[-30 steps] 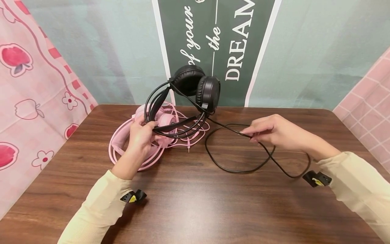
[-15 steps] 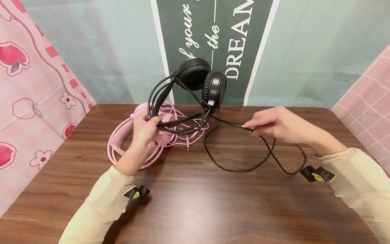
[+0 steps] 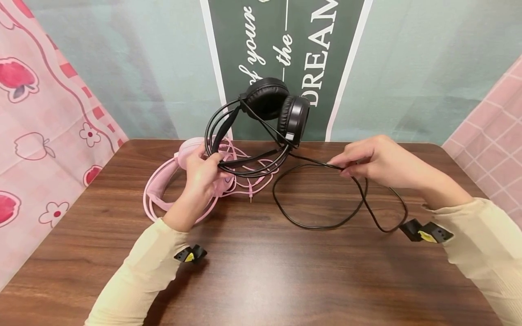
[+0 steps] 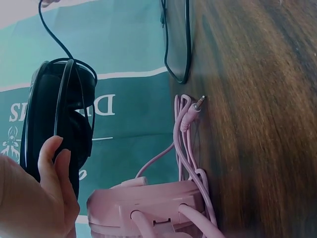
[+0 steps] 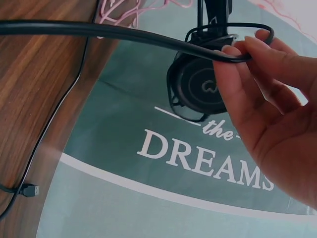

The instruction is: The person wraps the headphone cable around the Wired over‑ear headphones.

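Note:
Black over-ear headphones [image 3: 294, 118] are held up off the table, ear cups toward the back wall. My left hand [image 3: 200, 179] grips them by the headband, thumb on top. Between thumb and fingertips, my right hand [image 3: 381, 163] pinches the black cable [image 5: 148, 37] to the right of the ear cups. From there the cable loops down onto the table, and its USB plug [image 5: 30, 190] shows in the right wrist view. Pink headphones [image 3: 159, 188] lie beneath and behind the left hand, partly hidden by it. Their cable ends in a pink audio plug [image 4: 193, 113].
The brown wooden table [image 3: 261, 271] reaches back to a wall hanging [image 3: 163, 68] with lettering. A pink patterned cloth [image 3: 53, 136] hangs on the left, and a pink tiled surface [image 3: 489, 136] is on the right.
The black headphones have shifted right and slightly up with my left hand. My right hand has moved a little right and up, still pinching the cable. The pink headphones stay put.

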The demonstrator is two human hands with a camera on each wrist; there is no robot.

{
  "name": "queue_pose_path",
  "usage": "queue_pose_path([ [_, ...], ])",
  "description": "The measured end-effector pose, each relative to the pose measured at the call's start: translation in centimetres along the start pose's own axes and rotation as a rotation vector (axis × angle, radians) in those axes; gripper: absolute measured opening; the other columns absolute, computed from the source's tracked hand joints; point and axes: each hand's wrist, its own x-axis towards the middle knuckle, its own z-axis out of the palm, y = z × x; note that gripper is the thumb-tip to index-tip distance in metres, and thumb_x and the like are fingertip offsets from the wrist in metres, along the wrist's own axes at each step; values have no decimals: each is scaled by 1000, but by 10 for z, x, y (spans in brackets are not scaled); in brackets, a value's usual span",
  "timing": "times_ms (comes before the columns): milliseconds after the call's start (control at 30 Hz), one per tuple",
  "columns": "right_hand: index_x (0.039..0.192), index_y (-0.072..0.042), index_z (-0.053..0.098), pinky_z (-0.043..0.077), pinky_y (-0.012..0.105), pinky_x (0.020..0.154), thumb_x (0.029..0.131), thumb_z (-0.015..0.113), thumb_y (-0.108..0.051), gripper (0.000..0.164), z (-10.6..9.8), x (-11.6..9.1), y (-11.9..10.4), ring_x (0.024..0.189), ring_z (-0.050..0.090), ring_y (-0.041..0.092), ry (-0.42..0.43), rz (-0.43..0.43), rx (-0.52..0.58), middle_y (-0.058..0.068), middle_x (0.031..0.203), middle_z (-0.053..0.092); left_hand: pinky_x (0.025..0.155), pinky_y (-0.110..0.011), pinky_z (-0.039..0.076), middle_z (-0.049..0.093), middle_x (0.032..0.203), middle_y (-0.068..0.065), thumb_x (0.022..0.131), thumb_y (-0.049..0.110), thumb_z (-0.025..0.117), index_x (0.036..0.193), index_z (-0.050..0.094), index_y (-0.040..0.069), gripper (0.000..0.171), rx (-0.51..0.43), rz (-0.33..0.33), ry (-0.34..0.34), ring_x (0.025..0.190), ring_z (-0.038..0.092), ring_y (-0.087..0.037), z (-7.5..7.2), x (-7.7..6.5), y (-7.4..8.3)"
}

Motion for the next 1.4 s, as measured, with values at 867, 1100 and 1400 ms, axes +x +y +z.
queue_pose_path([
  [867, 85, -5, 73, 42, 13, 53, 68, 66, 19, 30, -8, 15, 2, 57, 54, 6, 184, -26, 25, -8, 65, 59, 43, -35, 53, 46, 81, -10, 82, -10, 49, 120, 54, 3, 40, 205, 19, -161, 54, 62, -19, 7, -18, -8],
  [1100, 80, -7, 73, 41, 11, 54, 68, 68, 16, 27, -7, 15, 5, 59, 53, 2, 225, 11, -44, -10, 67, 60, 44, -38, 53, 46, 80, -14, 82, -11, 49, 129, 51, 12, 53, 199, -13, -212, 49, 62, -20, 7, -22, -11],
  [1400, 84, -8, 73, 43, 10, 54, 72, 67, 12, 24, -8, 17, 6, 63, 54, -2, 217, 36, -105, -6, 77, 65, 45, -41, 54, 47, 78, -13, 79, -12, 47, 126, 52, 6, 51, 252, 14, -254, 52, 62, -23, 7, -24, -10],
])
